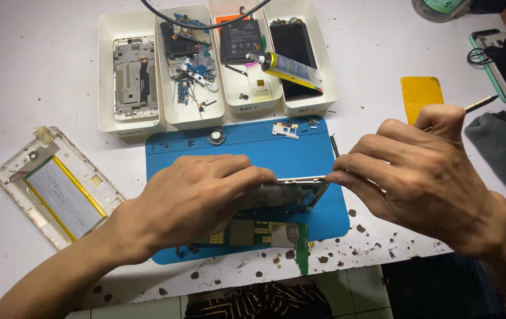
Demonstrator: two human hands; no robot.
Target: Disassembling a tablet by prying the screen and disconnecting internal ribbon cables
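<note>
Your left hand is gripping the phone frame, mostly hiding it; your right hand is pinching a thin tool against its edge

Under both grips lies a bright blue mat on a white surface speckled with dark brown spots. A green and gold circuit board sits just below the left grip. Beyond the right grip: a yellow card, a dark grey cloth. Above, white trays, a yellow-and-black tube.
</note>
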